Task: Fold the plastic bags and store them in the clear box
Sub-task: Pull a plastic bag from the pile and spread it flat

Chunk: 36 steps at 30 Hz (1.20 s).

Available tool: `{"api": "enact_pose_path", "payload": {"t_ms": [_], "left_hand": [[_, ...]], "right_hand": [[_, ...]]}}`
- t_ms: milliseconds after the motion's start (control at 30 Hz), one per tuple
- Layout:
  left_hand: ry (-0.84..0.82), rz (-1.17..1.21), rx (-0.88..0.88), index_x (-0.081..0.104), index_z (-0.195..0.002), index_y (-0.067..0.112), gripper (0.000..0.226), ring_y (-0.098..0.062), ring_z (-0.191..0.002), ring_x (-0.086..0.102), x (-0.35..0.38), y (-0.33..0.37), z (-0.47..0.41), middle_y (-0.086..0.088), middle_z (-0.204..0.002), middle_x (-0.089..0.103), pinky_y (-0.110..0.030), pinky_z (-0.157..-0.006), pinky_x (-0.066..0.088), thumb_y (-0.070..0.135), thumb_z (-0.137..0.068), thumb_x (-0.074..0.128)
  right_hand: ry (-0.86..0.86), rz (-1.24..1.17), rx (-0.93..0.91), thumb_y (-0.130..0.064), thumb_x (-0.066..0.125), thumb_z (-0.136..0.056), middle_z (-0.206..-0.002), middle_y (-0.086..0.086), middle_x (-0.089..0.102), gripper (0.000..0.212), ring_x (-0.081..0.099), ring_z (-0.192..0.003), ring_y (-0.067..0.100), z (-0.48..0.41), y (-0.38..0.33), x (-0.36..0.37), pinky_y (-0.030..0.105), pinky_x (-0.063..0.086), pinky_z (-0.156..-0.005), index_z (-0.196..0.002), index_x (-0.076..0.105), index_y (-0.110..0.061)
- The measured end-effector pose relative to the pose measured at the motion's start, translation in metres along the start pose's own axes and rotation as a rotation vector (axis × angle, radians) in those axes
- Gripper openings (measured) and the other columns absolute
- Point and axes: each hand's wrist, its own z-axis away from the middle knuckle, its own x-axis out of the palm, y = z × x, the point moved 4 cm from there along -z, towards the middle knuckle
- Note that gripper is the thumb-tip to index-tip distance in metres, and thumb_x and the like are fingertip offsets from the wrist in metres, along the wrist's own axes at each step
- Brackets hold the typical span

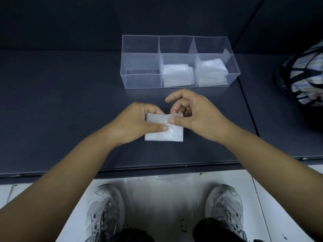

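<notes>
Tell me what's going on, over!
Left grip and right grip pinch bag on table. Box beyond, two slots hold bags. Nothing between.

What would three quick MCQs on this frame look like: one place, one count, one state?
1. Where is the plastic bag that the left hand and right hand hold?
A. In the box's left compartment
B. On the dark table, in front of the clear box
C. On the floor

2. How many compartments of the clear box contain folded bags?
A. One
B. Three
C. Two

3. What state is the held plastic bag in?
A. Folded into a small flat rectangle
B. Spread fully open
C. Crumpled into a ball

Key:
1B: it lies on the table, nearer the person than the box.
2C: the middle and right compartments hold white stacks, and the left looks empty.
3A: straight edges and square corners show.
</notes>
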Motion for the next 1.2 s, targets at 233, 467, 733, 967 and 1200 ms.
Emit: {"api": "enact_pose_path", "payload": {"t_ms": [233,467,733,967,1200], "left_hand": [[0.374,0.162,0.039,0.069,-0.076,0.022,0.013,-0.004,-0.067,0.059,-0.022,0.006,-0.020,0.004,-0.074,0.068,-0.015,-0.068,0.052,0.012,-0.079,0.077],[0.521,-0.620,0.249,0.056,-0.129,0.017,0.037,-0.015,-0.127,0.045,-0.037,0.010,-0.043,-0.001,-0.135,0.054,-0.024,-0.108,0.030,0.028,-0.094,0.059],[0.354,-1.037,0.169,0.001,-0.153,0.014,0.078,-0.020,-0.148,-0.009,-0.021,-0.019,-0.051,0.000,-0.162,-0.002,-0.039,-0.118,-0.011,0.051,-0.095,0.039],[0.327,-1.056,0.150,-0.002,-0.153,0.015,0.080,-0.019,-0.147,-0.013,-0.020,-0.020,-0.052,0.000,-0.162,-0.005,-0.038,-0.117,-0.013,0.053,-0.094,0.037],[0.340,-1.064,0.151,-0.003,-0.153,0.014,0.080,-0.019,-0.147,-0.016,-0.017,-0.023,-0.050,-0.001,-0.161,-0.009,-0.038,-0.117,-0.014,0.055,-0.093,0.030]], "right_hand": [[0.255,-0.214,0.145,-0.008,0.072,-0.083,-0.083,0.010,0.062,0.016,0.056,-0.081,0.017,-0.014,0.010,-0.033,0.026,0.049,-0.084,-0.072,0.061,-0.012],[0.479,0.096,0.208,-0.024,0.075,-0.082,-0.066,-0.005,0.054,0.030,0.055,-0.068,0.005,-0.085,0.015,-0.084,0.021,0.047,-0.075,-0.061,0.055,-0.017],[0.643,0.680,0.254,-0.034,0.066,-0.084,-0.104,0.003,0.068,0.020,0.058,-0.104,0.024,-0.113,0.029,-0.082,0.033,0.032,-0.091,-0.089,0.071,-0.015],[0.596,0.759,0.269,-0.040,0.076,-0.074,-0.116,0.002,0.058,0.029,0.051,-0.113,0.023,-0.123,0.031,-0.087,0.031,0.024,-0.085,-0.094,0.066,-0.022],[0.446,0.944,-0.104,-0.043,0.042,-0.098,-0.101,0.008,0.063,0.041,0.054,-0.102,0.028,-0.109,0.014,-0.059,0.038,0.029,-0.093,-0.083,0.064,-0.012]]}}
